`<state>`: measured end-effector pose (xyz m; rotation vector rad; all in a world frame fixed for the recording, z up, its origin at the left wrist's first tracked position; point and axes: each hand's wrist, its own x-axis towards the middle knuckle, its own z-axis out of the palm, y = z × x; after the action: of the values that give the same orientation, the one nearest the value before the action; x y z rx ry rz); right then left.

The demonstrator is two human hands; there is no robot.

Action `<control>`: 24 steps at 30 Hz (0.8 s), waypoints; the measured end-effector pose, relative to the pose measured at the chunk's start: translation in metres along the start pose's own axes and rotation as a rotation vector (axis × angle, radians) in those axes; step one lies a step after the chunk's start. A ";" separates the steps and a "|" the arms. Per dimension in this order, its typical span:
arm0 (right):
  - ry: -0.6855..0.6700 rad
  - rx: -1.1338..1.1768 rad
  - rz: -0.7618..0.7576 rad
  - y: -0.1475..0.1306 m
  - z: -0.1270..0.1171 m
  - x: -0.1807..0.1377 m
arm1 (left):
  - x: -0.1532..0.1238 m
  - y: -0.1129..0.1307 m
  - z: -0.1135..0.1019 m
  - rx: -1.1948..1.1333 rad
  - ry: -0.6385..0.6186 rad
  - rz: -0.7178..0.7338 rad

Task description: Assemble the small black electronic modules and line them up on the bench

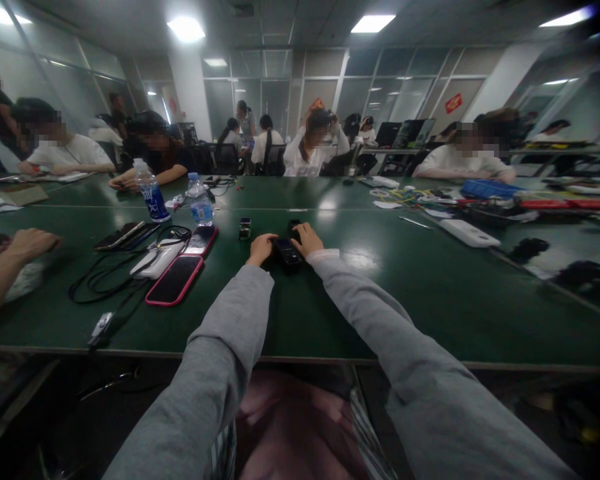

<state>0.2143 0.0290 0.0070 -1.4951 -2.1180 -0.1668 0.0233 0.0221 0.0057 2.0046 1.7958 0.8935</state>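
On the green table in front of me lies a black handheld device with what looks like a small screen and keys. My left hand grips its left edge, with fingers and thumb close together. Bent over the right side is my right hand; its thumb is near the device and its fingers rest on a smaller black piece just behind. That piece is partly hidden, so its kind cannot be made out. Left of my hands sits a small dark item with light bands, touched by neither hand.
To the left lie a pink-edged phone, a second phone, a white power bank and black cables. Two bottles stand behind them. A co-worker's hand is at far left. Rightward are a white case and tangled wires.
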 end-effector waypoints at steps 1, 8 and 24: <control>0.010 0.017 0.009 0.001 0.001 0.000 | 0.000 0.000 0.000 0.004 -0.003 -0.002; 0.049 0.094 0.248 0.010 0.004 0.003 | 0.000 0.000 0.000 -0.009 -0.020 -0.005; 0.347 0.093 0.553 0.022 0.006 0.001 | -0.001 0.002 -0.001 -0.014 -0.024 -0.012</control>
<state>0.2320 0.0403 -0.0018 -1.7837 -1.3718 -0.1106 0.0242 0.0206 0.0073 1.9856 1.7821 0.8719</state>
